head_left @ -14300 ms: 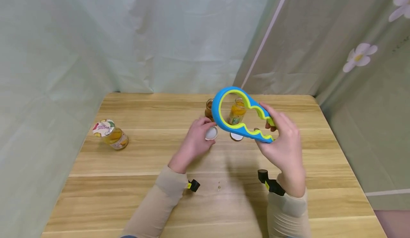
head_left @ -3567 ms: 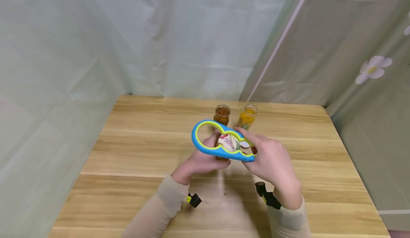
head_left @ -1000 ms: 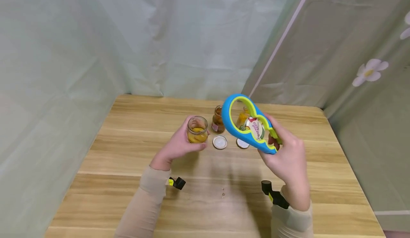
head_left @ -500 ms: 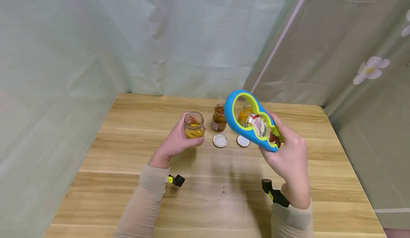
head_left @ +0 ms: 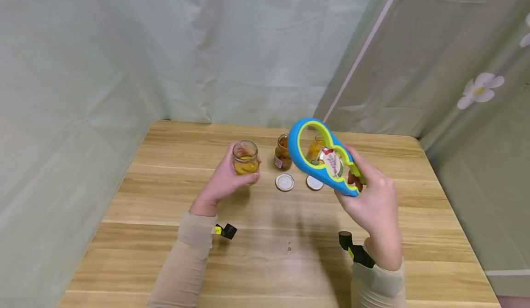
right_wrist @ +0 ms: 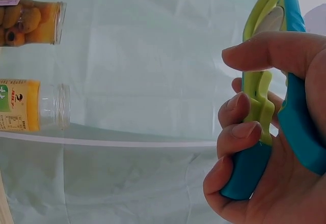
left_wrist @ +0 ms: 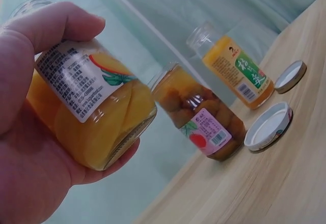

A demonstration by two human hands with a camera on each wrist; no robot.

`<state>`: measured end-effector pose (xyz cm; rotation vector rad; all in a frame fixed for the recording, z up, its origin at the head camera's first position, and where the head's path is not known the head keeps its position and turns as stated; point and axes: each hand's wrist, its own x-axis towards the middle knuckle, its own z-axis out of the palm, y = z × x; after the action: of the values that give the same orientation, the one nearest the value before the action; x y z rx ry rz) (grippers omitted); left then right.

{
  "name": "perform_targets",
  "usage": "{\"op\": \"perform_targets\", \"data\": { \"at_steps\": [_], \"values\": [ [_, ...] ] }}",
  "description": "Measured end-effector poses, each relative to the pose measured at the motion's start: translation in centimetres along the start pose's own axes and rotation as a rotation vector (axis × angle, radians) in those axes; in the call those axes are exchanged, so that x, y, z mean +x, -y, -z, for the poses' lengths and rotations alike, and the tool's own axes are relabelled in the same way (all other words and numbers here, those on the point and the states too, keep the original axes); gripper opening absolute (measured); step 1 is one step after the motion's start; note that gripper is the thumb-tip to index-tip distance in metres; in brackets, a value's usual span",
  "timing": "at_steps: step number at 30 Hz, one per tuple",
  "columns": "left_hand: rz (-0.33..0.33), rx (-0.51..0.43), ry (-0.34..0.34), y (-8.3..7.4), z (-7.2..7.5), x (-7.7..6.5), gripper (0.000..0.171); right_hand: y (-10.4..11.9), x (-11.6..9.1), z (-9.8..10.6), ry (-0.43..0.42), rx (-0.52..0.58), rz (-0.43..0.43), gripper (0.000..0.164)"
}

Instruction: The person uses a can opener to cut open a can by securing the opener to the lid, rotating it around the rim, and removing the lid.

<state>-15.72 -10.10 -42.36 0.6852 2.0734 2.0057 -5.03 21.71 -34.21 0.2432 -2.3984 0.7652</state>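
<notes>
My left hand (head_left: 223,181) grips an uncapped glass jar (head_left: 246,166) of yellow fruit pieces above the table's left-middle. Its fruit label (left_wrist: 84,81) faces the left wrist camera. In my right hand (head_left: 374,202) is a blue and lime-green jar opener (head_left: 295,144), raised over the right-middle. A patterned lid (head_left: 332,162) sits between the opener's scalloped arms. My right fingers curl round the handles in the right wrist view, where the lid is mostly hidden.
On the wooden table (head_left: 145,206) stand an open jar of brown fruit (head_left: 283,155) and an open jar of orange fruit (left_wrist: 242,74), partly behind the opener. Two upturned lids, a nearer one (head_left: 285,182) and another (head_left: 314,183), lie before them. A curtain (head_left: 248,45) hangs behind.
The capped jar from the table's left came into my left hand, and the opener went round its lid. The lid came off with the opener; lately the jar has moved slightly left and away.
</notes>
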Motion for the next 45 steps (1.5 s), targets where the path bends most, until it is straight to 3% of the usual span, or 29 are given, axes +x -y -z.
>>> {"op": "perform_targets", "data": {
  "at_steps": [3, 7, 10, 14, 17, 24, 32, 40, 45],
  "values": [
    [0.0, 0.007, -0.035, 0.1, 0.3, 0.2, 0.066, 0.0, 0.0, 0.0, -0.005, -0.002, 0.0, 0.077],
    [0.068, 0.046, -0.09, -1.6, 0.3, 0.0, 0.068, 0.0, 0.0, 0.1, -0.014, -0.005, 0.0, 0.075],
    [0.131, 0.08, -0.128, -1.7, 0.5, 0.2, 0.073, 0.0, 0.0, 0.0, -0.014, -0.01, 0.0, 0.075],
    [0.153, 0.101, -0.175, 0.7, 0.9, 0.9, 0.078, 0.0, -0.1, 0.0, -0.005, -0.01, -0.003, 0.077],
    [0.158, 0.125, -0.204, 1.5, 0.9, 1.3, 0.077, 0.1, -0.1, 0.0, -0.009, -0.004, -0.005, 0.077],
    [0.155, 0.17, -0.232, 2.8, 1.0, 1.9, 0.075, 0.1, -0.3, 0.1, -0.016, -0.007, 0.0, 0.077],
    [0.148, 0.179, -0.266, 4.5, 1.7, 2.7, 0.078, 0.1, -0.4, 0.1, 0.03, -0.017, -0.025, 0.079],
    [0.095, 0.147, -0.38, 5.8, 1.9, 3.1, 0.075, 0.2, -0.4, -0.2, 0.047, -0.021, -0.029, 0.078],
    [0.109, 0.173, -0.427, 6.5, 1.9, 3.2, 0.074, 0.1, -0.4, -0.2, 0.043, -0.021, -0.025, 0.078]
  ]
}}
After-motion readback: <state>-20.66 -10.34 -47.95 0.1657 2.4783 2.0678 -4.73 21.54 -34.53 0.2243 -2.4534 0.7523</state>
